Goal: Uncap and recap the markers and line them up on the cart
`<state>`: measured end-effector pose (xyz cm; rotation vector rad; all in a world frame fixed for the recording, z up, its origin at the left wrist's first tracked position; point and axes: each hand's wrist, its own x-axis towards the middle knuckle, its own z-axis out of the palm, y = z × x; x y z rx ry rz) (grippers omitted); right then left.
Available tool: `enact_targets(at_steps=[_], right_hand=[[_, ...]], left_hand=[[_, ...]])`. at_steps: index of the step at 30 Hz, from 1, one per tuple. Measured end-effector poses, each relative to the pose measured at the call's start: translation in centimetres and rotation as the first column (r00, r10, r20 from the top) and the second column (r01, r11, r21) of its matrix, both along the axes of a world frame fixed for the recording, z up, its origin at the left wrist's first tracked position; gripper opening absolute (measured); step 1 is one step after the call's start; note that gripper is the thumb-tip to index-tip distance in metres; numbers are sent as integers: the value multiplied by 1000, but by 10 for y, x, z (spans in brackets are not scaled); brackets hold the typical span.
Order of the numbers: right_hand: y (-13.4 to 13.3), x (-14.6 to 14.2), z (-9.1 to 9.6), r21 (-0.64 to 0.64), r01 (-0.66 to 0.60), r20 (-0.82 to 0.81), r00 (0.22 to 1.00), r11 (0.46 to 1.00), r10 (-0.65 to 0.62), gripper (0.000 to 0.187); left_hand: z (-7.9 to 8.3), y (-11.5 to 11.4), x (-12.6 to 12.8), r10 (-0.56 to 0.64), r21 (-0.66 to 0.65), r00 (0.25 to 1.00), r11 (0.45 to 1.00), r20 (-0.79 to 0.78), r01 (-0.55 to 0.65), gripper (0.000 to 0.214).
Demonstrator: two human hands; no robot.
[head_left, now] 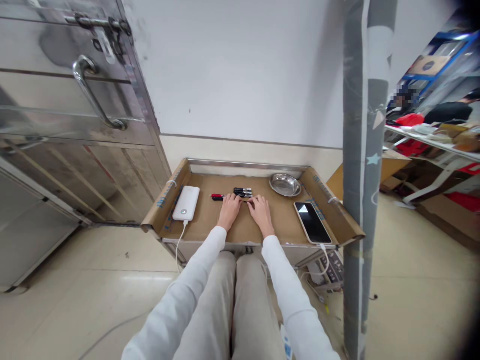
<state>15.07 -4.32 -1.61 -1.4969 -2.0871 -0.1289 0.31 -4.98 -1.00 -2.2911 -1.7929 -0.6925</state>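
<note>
Both hands meet over the middle of the cardboard-lined tray table (202, 227). My left hand (229, 210) is closed in a pinch on one end of a thin dark stick-like piece (245, 201), perhaps part of a pen. Its other end is pinched by my right hand (261, 212). Fingers cover most of this piece. Just beyond them lie several black pens (243, 191) side by side. A red pen (216, 196) and a black pen (217, 199) stick out to the left of my left hand, partly hidden by it.
At the tray's left lies a white power bank (186, 203) with a cable. A round metal dish (285, 184) sits at the back right, and a phone (312, 222) on a cable lies in front of it. A wrapped grey pole (369, 175) stands close on the right.
</note>
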Motion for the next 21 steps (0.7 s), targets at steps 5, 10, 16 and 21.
enact_targets(at_steps=[5,10,16,21], right_hand=[[1,2,1,-25,-59,-29,998,998,58,26],[1,1,1,-35,-117,-42,992,992,116,28],[-1,1,1,-19,-46,-39,998,999,45,27],[-4,4,2,9,102,-128,987,995,-100,32]], left_hand=[[-1,1,-1,-59,6,998,998,29,59,17],[0,4,-1,-169,-42,980,984,105,174,13],[-1,6,-1,-215,-30,965,975,151,222,22],[-2,7,0,-243,-38,967,968,82,247,34]])
